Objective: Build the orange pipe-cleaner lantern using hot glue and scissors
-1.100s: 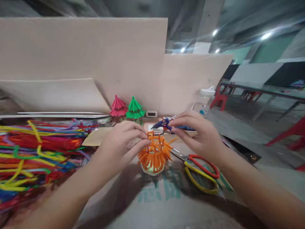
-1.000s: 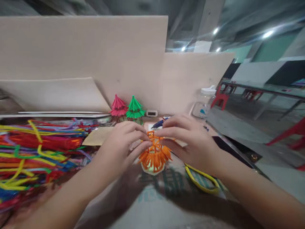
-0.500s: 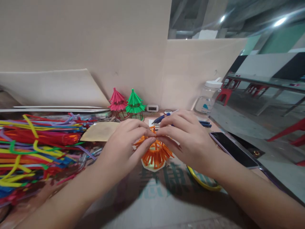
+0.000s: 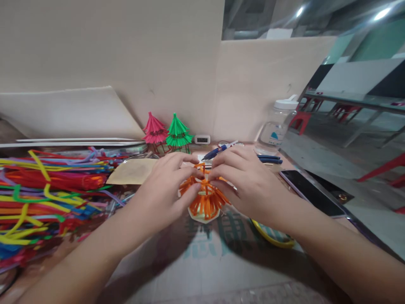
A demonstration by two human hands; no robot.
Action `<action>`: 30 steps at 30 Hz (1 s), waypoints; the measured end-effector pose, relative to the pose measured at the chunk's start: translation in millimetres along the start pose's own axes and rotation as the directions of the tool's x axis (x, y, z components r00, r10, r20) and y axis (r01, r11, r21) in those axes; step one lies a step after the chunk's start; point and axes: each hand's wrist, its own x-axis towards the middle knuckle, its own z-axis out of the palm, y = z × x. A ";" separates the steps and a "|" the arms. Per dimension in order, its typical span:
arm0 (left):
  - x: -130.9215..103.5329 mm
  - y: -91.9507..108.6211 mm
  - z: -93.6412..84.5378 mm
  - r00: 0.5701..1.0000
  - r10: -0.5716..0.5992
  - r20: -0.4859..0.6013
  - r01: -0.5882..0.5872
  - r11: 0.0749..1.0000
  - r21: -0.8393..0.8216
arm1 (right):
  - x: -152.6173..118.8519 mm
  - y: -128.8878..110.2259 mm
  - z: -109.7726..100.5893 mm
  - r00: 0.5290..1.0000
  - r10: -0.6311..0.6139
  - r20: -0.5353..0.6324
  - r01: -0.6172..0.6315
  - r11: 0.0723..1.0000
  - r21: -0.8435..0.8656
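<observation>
An orange pipe-cleaner structure [image 4: 207,203] with a fringed, skirt-like layer stands on a pale octagonal base [image 4: 202,217] at the middle of the table. My left hand [image 4: 172,183] curls round its upper left side, fingers and thumb closed on the orange strips. From the right, my right hand [image 4: 242,179] has its bent fingertips on the upper orange part. The exact contact of the fingertips is partly hidden. Behind stand a pink fringed model [image 4: 155,130] and a green fringed model [image 4: 179,131].
Colourful pipe cleaners [image 4: 47,190] are heaped at the left. A clock [image 4: 202,139], blue-handled tool [image 4: 218,150] and bottle [image 4: 276,126] are behind. At right lie a phone [image 4: 311,192] and yellow ring [image 4: 272,236].
My fingertips have moved slightly apart, and more of the orange top shows between them. The whole view has shifted a little.
</observation>
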 end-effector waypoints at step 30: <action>3.4 2.8 -1.8 1.000 -0.009 0.000 0.009 1.000 -0.019 | -1.4 1.9 6.2 0.998 0.016 0.061 -0.014 0.999 -0.038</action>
